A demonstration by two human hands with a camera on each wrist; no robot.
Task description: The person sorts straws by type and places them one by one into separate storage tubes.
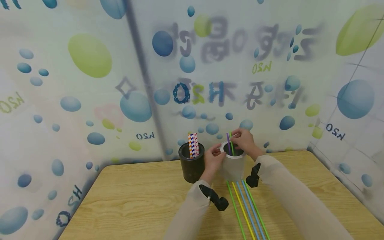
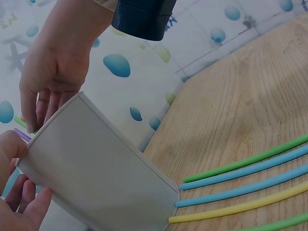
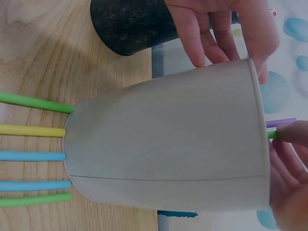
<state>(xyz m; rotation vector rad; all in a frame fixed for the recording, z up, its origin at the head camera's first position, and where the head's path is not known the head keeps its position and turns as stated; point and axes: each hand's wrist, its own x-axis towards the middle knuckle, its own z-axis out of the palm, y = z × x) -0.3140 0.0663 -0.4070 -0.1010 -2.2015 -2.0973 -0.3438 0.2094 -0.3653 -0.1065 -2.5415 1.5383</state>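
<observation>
A white cup-shaped holder [image 1: 232, 169] stands on the table, with a purple straw [image 1: 228, 141] and a green straw [image 1: 232, 150] upright in its mouth. My left hand [image 1: 213, 161] grips its rim on the left side, thumb over the edge and fingers against the outer wall. From the right, my right hand [image 1: 244, 141] pinches the green straw near its top, just above the rim. In the right wrist view the purple straw [image 3: 281, 122] leans beside the pinched one, apart from the fingertips. The straws' lower ends are hidden inside the white holder [image 3: 168, 144].
Left of the white holder, a black holder [image 1: 192, 170] contains several patterned paper straws [image 1: 193, 146]. Green, yellow and blue straws [image 1: 249, 208] lie side by side on the wooden table [image 1: 135, 196], far ends near the white holder's base. A patterned wall covering [image 1: 90, 133] rises behind the table.
</observation>
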